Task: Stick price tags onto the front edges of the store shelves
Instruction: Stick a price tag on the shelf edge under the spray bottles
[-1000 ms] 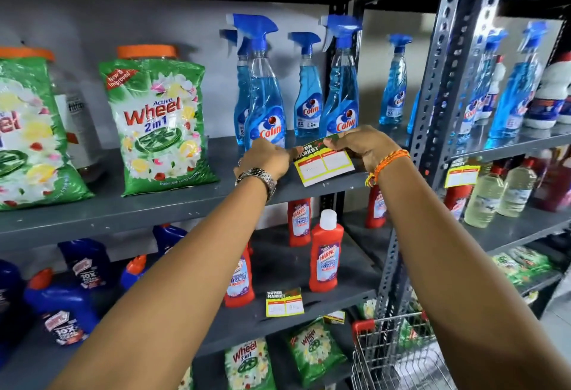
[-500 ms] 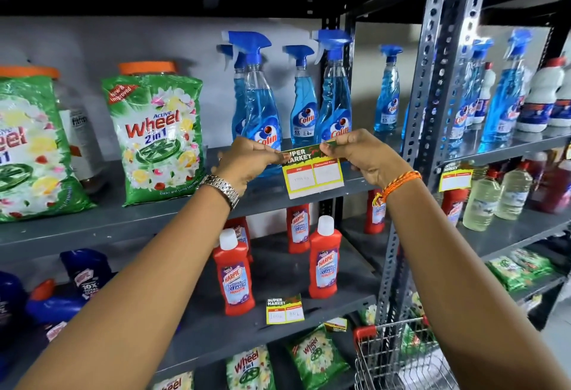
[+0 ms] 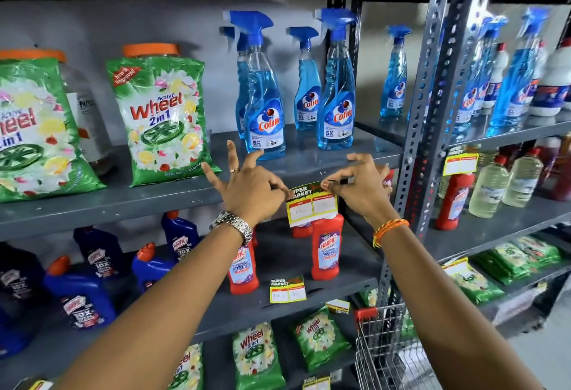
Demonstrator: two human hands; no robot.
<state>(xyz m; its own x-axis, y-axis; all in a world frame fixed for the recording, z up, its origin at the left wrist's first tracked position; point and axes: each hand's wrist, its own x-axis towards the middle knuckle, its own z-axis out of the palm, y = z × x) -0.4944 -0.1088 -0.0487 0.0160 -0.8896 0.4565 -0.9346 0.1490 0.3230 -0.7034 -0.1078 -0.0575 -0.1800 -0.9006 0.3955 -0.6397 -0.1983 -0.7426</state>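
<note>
A yellow and white price tag (image 3: 312,208) with a green "Super Market" header hangs against the front edge of the grey middle shelf (image 3: 123,204), below the blue Colin spray bottles (image 3: 265,117). My left hand (image 3: 247,187) pinches the tag's top left corner with thumb and forefinger, its other fingers splayed upward. My right hand (image 3: 360,187) pinches the top right corner against the shelf edge. The tag's lower half hangs over a red Harpic bottle (image 3: 327,250) on the shelf below.
Green Wheel detergent bags (image 3: 160,120) stand left on the same shelf. Another price tag (image 3: 287,289) is on the lower shelf edge, and one (image 3: 460,162) on the right-hand rack. A perforated steel post (image 3: 432,96) rises beside my right hand. A wire shopping basket (image 3: 383,340) sits below.
Both hands lowered the tag from above the shelf surface down onto the shelf's front edge. My left hand's fingers have spread apart. The tag now hangs straight.
</note>
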